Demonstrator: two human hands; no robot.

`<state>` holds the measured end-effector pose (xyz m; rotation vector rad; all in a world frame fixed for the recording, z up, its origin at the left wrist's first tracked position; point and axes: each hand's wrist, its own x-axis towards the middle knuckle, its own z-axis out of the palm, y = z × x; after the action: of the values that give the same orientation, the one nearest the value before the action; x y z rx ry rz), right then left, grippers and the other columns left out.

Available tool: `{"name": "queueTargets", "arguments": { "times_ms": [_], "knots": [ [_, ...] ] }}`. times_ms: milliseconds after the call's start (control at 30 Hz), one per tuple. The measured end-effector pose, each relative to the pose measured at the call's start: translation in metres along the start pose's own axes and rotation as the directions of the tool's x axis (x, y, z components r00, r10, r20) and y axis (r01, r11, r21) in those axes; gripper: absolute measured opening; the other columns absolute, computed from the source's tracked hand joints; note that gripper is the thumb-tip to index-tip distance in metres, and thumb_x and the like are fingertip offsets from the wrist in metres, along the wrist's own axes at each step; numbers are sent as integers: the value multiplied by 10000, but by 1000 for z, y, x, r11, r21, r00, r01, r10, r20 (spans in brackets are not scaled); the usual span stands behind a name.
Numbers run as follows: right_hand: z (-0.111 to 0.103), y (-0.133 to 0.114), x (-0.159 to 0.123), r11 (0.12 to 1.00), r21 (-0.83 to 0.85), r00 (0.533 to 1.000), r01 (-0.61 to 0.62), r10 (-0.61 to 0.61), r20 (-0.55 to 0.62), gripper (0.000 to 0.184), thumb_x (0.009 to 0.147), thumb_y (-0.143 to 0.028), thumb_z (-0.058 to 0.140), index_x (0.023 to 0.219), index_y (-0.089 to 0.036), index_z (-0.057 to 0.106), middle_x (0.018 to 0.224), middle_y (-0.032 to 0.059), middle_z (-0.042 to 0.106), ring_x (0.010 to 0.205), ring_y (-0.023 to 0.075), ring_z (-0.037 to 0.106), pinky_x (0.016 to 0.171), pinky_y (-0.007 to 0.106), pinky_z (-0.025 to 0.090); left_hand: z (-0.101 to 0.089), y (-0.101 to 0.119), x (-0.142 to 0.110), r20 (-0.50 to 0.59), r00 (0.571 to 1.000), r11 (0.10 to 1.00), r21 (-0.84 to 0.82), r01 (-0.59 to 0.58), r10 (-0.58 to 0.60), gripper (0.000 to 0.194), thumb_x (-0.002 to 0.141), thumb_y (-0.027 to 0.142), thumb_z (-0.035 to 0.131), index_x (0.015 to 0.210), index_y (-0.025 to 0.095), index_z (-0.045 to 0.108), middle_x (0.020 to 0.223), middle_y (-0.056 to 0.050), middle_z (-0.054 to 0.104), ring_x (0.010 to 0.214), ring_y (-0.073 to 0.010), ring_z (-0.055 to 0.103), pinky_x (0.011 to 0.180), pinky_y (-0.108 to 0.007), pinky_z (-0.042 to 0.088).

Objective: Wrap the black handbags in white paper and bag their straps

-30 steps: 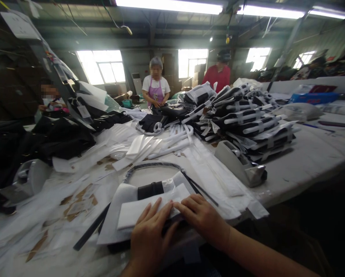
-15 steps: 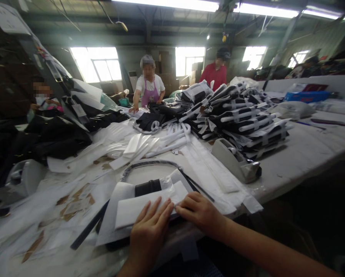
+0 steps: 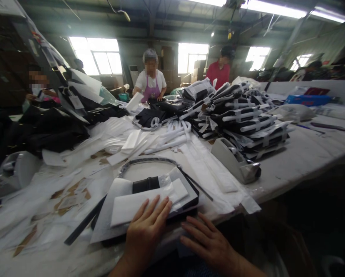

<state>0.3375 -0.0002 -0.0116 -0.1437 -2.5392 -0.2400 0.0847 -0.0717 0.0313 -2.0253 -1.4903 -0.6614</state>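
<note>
A black handbag (image 3: 193, 191) lies flat at the table's front edge, its wrapped handle (image 3: 149, 160) arching away from me. White foam sheeting (image 3: 103, 227) covers much of it, and a folded white foam piece (image 3: 126, 208) rests on top. My left hand (image 3: 149, 227) lies flat on that folded piece with its fingers stretched out. Just off the bag's near right corner is my right hand (image 3: 208, 238), fingers spread and holding nothing. A dark strap (image 3: 85, 220) sticks out to the bag's left.
A grey tape dispenser (image 3: 232, 159) stands to the right, another (image 3: 18, 173) at the left. Behind are a tall pile of wrapped black bags (image 3: 247, 115) and white foam strips (image 3: 172, 140). A co-worker in a purple apron (image 3: 151, 90) stands across the table.
My right hand has come off the folded foam piece, moved toward me and spread its fingers. My left hand stays on the foam. The co-worker opposite now holds up a white sheet.
</note>
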Motion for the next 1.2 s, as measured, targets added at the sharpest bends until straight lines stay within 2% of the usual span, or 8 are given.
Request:
{"name": "queueTargets", "arguments": {
  "times_ms": [167, 233, 367, 633, 800, 900, 1067, 1200],
  "knots": [
    [2, -2, 31, 980, 199, 992, 8, 18, -129, 231, 1003, -124, 513, 1155, -128, 688, 1104, 61, 770, 1109, 163, 686, 1105, 369, 466, -2, 0, 2, 18, 1000, 1000, 27, -13, 12, 356, 1018, 218, 409, 1338, 235, 564, 1368, 87, 605, 1246, -179, 595, 1072, -357, 414],
    [-1, -4, 33, 967, 252, 985, -21, 63, -158, 213, 996, -108, 509, 1105, -110, 692, 1037, 77, 784, 1046, 157, 714, 1069, 342, 500, -2, 1, 1, 20, 1000, 999, 36, -12, 11, 356, 1018, 214, 411, 1340, 231, 561, 1371, 81, 602, 1255, -184, 589, 1069, -369, 422],
    [-6, -12, 27, 947, 317, 981, -59, 114, -157, 234, 1005, -121, 469, 1090, -112, 686, 1001, 98, 790, 1039, 162, 722, 1045, 318, 518, 0, 3, -1, 15, 1000, 999, 44, -1, 0, 366, 1016, 194, 408, 1354, 229, 546, 1379, 79, 594, 1265, -187, 581, 1067, -381, 433],
    [-11, -22, 24, 948, 308, 989, -80, 114, -94, 248, 1028, -174, 455, 1064, -131, 696, 1000, 77, 792, 1016, 167, 731, 1010, 292, 524, -1, 3, 1, 20, 1000, 998, 62, -1, 0, 390, 1025, 186, 352, 1359, 238, 546, 1385, 81, 585, 1264, -188, 580, 1065, -369, 450],
    [-17, -22, 29, 965, 259, 989, -44, 78, -124, 300, 1054, -200, 416, 1000, -137, 705, 950, 35, 800, 951, 132, 747, 1003, 259, 508, 2, 0, -3, 26, 1000, 997, 74, -4, 2, 404, 1019, 192, 366, 1392, 247, 514, 1408, 79, 567, 1285, -186, 562, 1087, -355, 438],
    [-24, -18, 34, 964, 264, 989, -43, 78, -126, 270, 1047, -196, 439, 1006, -149, 701, 938, 29, 802, 932, 123, 752, 995, 243, 520, 4, -1, -6, 38, 999, 996, 84, -18, 15, 421, 1012, 197, 389, 1420, 247, 479, 1428, 66, 555, 1307, -188, 542, 1110, -357, 425],
    [-38, -5, 53, 948, 314, 989, -60, 98, -107, 277, 1034, -152, 402, 1071, -142, 677, 929, 56, 801, 919, 128, 750, 976, 249, 548, 2, -1, -2, 12, 1000, 998, 60, -18, 17, 403, 1012, 186, 381, 1384, 237, 528, 1400, 61, 585, 1287, -175, 560, 1176, -337, 340],
    [-46, 12, 83, 962, 262, 976, -80, 129, -175, 225, 992, -111, 455, 1020, -148, 676, 840, 44, 786, 840, 146, 743, 886, 275, 551, -1, 1, 3, -37, 999, 1000, 27, 8, -7, 380, 1016, 185, 372, 1316, 231, 600, 1347, 55, 632, 1246, -157, 592, 1219, -317, 254]
  ]
}}
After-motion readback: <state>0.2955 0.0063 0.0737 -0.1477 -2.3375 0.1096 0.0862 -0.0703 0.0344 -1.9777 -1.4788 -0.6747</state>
